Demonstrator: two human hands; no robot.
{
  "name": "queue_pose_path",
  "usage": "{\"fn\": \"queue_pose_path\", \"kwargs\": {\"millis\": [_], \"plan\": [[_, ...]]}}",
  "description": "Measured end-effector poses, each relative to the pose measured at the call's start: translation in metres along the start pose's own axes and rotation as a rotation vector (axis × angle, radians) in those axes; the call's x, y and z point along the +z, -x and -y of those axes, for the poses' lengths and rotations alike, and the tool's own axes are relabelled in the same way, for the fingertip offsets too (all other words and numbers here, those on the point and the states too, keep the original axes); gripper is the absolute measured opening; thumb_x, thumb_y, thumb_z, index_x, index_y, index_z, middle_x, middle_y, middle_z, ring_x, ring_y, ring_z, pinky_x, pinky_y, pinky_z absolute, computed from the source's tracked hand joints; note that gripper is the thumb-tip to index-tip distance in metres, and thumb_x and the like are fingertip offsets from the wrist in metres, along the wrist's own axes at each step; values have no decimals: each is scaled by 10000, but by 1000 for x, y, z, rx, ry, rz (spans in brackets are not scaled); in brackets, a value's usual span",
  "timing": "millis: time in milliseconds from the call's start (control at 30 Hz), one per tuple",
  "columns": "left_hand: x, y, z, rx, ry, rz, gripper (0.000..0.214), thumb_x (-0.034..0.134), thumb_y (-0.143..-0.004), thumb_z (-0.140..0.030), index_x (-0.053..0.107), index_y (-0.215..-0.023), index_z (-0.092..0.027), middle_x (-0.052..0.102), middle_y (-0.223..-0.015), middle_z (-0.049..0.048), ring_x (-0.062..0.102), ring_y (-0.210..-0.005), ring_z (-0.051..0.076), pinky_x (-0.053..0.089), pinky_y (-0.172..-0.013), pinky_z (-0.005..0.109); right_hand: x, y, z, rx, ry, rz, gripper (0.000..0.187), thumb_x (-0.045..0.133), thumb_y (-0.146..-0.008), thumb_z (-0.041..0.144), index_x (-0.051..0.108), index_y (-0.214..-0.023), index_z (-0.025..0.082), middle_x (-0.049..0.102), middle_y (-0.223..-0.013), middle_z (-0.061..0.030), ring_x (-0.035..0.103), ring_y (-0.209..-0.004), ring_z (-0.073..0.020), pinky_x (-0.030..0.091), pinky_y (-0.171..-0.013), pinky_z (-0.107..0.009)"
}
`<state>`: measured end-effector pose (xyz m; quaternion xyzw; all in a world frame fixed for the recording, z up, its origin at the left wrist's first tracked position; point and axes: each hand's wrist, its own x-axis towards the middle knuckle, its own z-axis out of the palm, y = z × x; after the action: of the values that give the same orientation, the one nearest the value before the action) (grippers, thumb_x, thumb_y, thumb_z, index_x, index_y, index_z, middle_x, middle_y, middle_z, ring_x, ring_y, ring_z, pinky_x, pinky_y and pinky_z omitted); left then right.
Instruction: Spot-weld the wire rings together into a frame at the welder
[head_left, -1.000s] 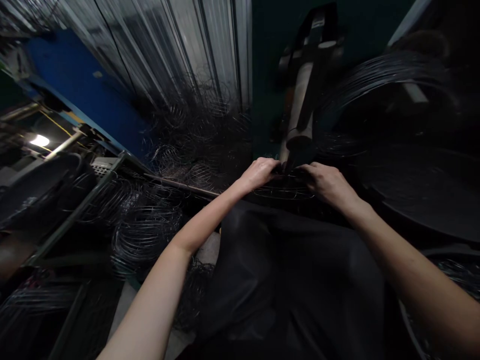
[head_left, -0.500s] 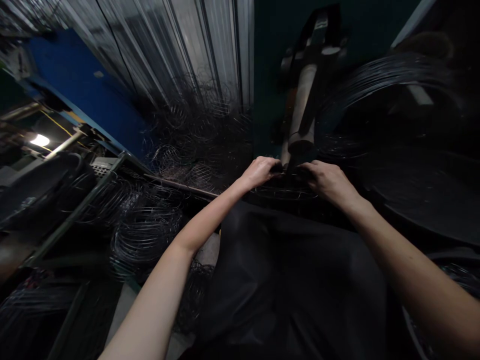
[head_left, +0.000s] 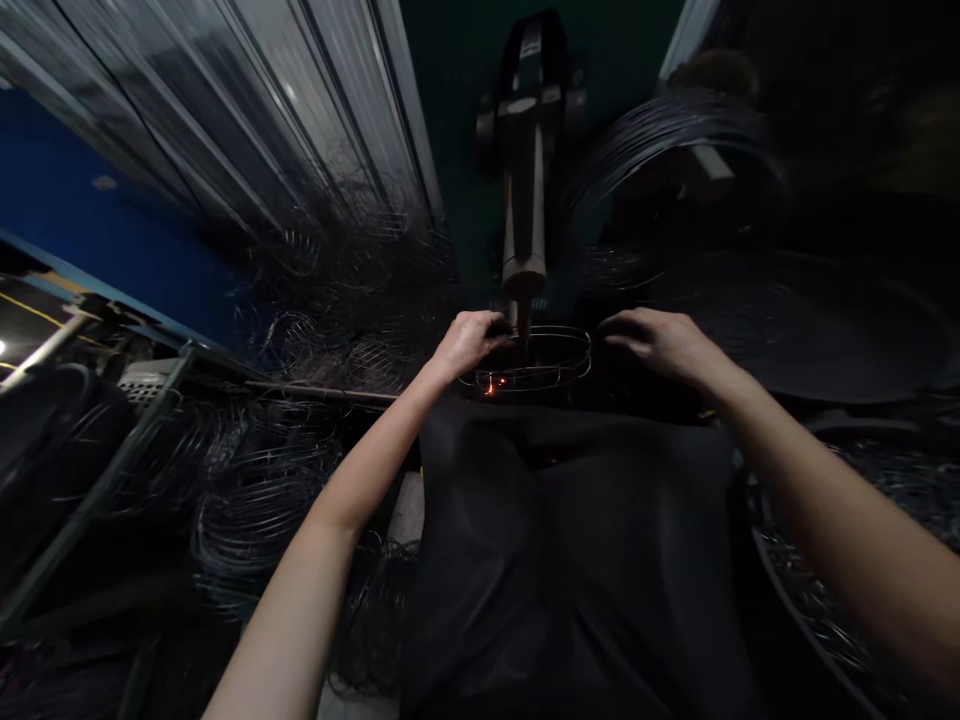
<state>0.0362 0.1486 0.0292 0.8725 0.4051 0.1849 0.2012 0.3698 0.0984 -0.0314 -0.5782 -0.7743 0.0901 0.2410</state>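
A corrugated metal wall (head_left: 300, 120) of pale, ribbed sheet fills the upper left, with a flat blue panel (head_left: 67, 220) beside it. Against the wall rises a tangled heap of wire frames (head_left: 352, 280), thin dark loops piled without order; more coiled wire bundles (head_left: 262, 490) lie stacked lower left, by a slanted metal bar (head_left: 97, 490). A big spool of dark wire (head_left: 675, 150) stands upper right, and a round tub rim (head_left: 795, 600) curves at the lower right with wire scraps inside. A smooth black apron (head_left: 585, 560) covers the person's lap in the middle.

Straight ahead a dull vertical welding head (head_left: 525, 200) comes down to a narrow tip. Under that tip lies the oval wire frame (head_left: 532, 360), made of thin stacked hoops of bare wire, with small orange sparks (head_left: 491, 385) glowing at its near left edge. Its long axis runs left to right across the view, and it lies flat, opening upward.

The left hand (head_left: 469, 342) grips the frame's left end with curled fingers, just beside the tip. The right hand (head_left: 660, 340) hovers just off the frame's right end, fingers loosely spread and pointing left; whether it touches the wire cannot be made out.
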Motion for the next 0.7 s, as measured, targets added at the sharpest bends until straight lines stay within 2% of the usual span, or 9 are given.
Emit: {"fn": "queue_pose_path", "kwargs": {"millis": [100, 200, 367, 467, 567, 700], "plan": [[-3, 3, -1, -12, -14, 3, 177, 747, -852, -184, 754, -1021, -133, 776, -1037, 93, 715, -966, 200, 513, -860, 285, 22, -6, -3, -8, -38, 76, 351, 559, -940, 407, 667, -1227, 236, 715, -1178, -80, 658, -1058, -237, 500, -956, -385], [-4, 3, 1, -5, -24, 1, 167, 755, -845, -196, 749, -1003, -143, 776, -1034, 83, 711, -963, 200, 519, -854, 286, 30, -12, 3, 18, -11, 132, 386, 607, -902, 359, 648, -1260, 222, 713, -1181, -92, 658, -1068, -249, 503, -965, -396], [-4, 9, 16, 9, 29, -28, 96, 742, -844, -178, 740, -937, -155, 768, -972, 46, 702, -912, 172, 525, -831, 260, 14, -8, 31, -31, 71, 139, 357, 568, -925, 360, 658, -1234, 206, 701, -1135, -117, 672, -988, -253, 534, -873, -377], [-8, 21, 22, -75, 30, -15, 122, 730, -849, -173, 730, -969, -152, 756, -980, 47, 702, -942, 179, 536, -874, 283, 4, -4, 52, -118, 138, 102, 370, 504, -963, 400, 647, -1238, 199, 672, -1134, -120, 666, -908, -238, 536, -788, -355], [-15, 35, 8, -114, -46, -30, 266, 719, -840, -150, 699, -1105, -140, 727, -1080, 84, 689, -1020, 202, 533, -950, 320, 0, -8, 71, -178, 215, 134, 363, 511, -957, 410, 641, -1212, 187, 646, -1114, -113, 647, -839, -220, 509, -698, -323], [-23, 36, -35, 25, -185, -31, 381, 688, -884, -208, 629, -1252, -125, 675, -1219, 134, 650, -1135, 230, 515, -1007, 335, -6, -21, 97, -178, 297, 230, 306, 486, -966, 357, 621, -1152, 154, 616, -1061, -133, 619, -778, -222, 461, -645, -318]]}}
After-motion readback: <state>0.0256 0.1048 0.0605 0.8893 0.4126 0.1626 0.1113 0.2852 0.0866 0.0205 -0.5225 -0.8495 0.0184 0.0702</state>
